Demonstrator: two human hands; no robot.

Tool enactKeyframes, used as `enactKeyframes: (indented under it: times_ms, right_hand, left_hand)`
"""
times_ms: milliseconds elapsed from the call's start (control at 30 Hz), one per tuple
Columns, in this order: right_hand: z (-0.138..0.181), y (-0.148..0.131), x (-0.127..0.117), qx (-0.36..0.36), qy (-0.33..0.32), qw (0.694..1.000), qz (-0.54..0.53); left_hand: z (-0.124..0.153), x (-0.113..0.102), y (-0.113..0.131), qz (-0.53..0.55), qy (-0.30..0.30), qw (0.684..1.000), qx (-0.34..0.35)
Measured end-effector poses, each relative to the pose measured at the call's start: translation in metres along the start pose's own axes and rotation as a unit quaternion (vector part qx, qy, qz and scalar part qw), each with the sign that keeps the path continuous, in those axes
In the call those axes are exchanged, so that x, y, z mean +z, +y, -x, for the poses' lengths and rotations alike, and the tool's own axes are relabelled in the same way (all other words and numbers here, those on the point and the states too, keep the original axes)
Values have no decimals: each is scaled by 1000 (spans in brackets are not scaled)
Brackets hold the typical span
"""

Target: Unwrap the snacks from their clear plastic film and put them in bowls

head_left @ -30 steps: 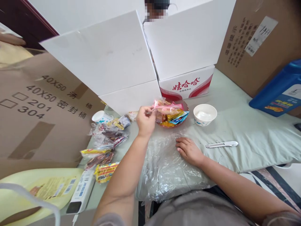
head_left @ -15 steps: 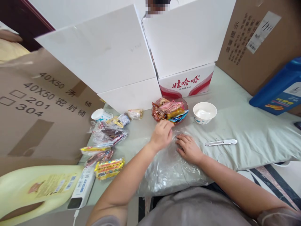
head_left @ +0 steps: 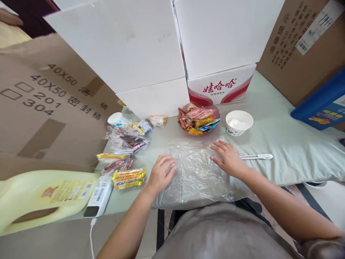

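**L hand [head_left: 162, 173] + R hand [head_left: 228, 158] at see-through sheet [head_left: 196, 176], nothing gripped**

Pale green cloth [head_left: 285, 108] = work surface, a bit rumpled at R. Far side: lg white panels, L panel [head_left: 121, 43] and R panel [head_left: 229, 36]; below R panel, white box w/ red lettering [head_left: 221, 86]. Brown carton on L [head_left: 56, 144] marked 40X50, 201, 304; second brown carton at far R [head_left: 304, 72] w/ white label.

See-through sheet lies flat-ish, wrinkled, near ctr, in front of the person's grey top [head_left: 215, 233].

Pale yellow jug [head_left: 27, 190] on its side, near L. Blue bottle [head_left: 323, 104] far R, tilted, cut off by frame edge.

L hand: at L edge of sheet, fingers loosely curled, thumb apart, no obj visible in it; can't tell if it's touching. R hand: palm down at R part of sheet, fingers spread, holding nothing visible.

Reddish bowl [head_left: 215, 110] just beyond sheet, full of wrapped snacks [head_left: 201, 117]. White bowl [head_left: 237, 130] just R of it, upright. Mixed wrapped packs [head_left: 126, 140] on L, w/ patterned white cup [head_left: 116, 118] at their far end. Yellow pack bundle [head_left: 129, 178] at near end. White device [head_left: 99, 196] w/ cable [head_left: 91, 237] next to jug. White cutter [head_left: 258, 157] R of R hand, partly hidden by it.
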State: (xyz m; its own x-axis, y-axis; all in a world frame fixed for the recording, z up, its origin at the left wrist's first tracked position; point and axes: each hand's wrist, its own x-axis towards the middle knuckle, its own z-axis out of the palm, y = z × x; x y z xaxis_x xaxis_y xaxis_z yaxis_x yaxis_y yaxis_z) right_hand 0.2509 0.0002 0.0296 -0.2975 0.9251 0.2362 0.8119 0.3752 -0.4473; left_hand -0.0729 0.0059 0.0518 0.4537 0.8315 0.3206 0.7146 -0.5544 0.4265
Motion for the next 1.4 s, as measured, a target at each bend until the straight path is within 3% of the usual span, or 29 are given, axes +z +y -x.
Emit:
enactKeyframes:
  times_ms: [67,167,267,433,533,633,733,833,967,1133,1400]
  right_hand:
    - [14,5,-26,-71,-13,995,-62]
    - [48,10,-47,-160,-97,975,-120]
    - [81,10,-35,-188,-151,966,-93]
    - [105,2,-2,-197,-113,971,-72]
    - [104,-1,-7,-149,-119,970,-148]
    - [99,0,-16,-14,-100,973,-207]
    - [86,3,-11,103,-40,972,-206]
    - [69,6,2,148,9,976,-157]
    - [57,6,10,150,27,985,-85]
    - [59,4,3,158,41,986,-32]
    - [46,8,14,126,75,989,-4]
  left_hand:
    - [25,-11,11,55,-70,995,39]
    - [61,-18,13,42,-166,984,45]
    - [86,-14,7,-8,-196,980,30]
    - [87,-12,7,30,-169,985,22]
    - [77,-23,14,105,-193,975,-45]
    - [64,-29,16,159,-231,949,-148]
    - [47,-19,8,160,-186,945,-215]
    - [26,2,-3,133,-113,950,-259]
    - [5,23,-8,71,-89,947,-300]
    - [1,29,-1,4,-78,945,-318]
    - [-4,30,6,-33,-22,960,-277]
